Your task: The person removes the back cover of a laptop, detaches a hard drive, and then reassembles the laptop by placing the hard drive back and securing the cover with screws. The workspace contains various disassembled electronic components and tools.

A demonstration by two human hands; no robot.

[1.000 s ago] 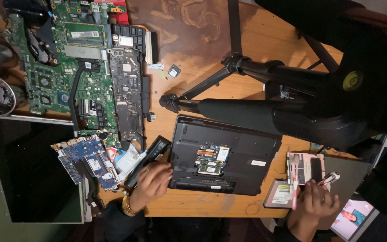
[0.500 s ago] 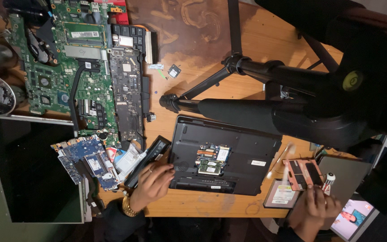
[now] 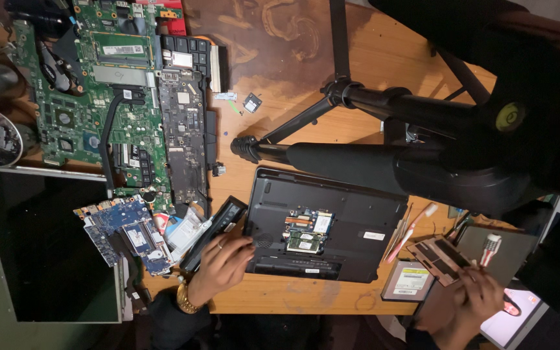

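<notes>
left hand (image 3: pixel 223 259) on black upturned laptop (image 3: pixel 332 223), circuit board exposed

An electronics repair workshop is showing here: green motherboards (image 3: pixel 108 97), an opened laptop base (image 3: pixel 325 227) and a loose screen panel (image 3: pixel 34 246) are crowding the wooden tabletop (image 3: pixel 293 71).

Black laptop base (image 3: pixel 332 223) lies open-bottomed, circuit board exposed.
</notes>
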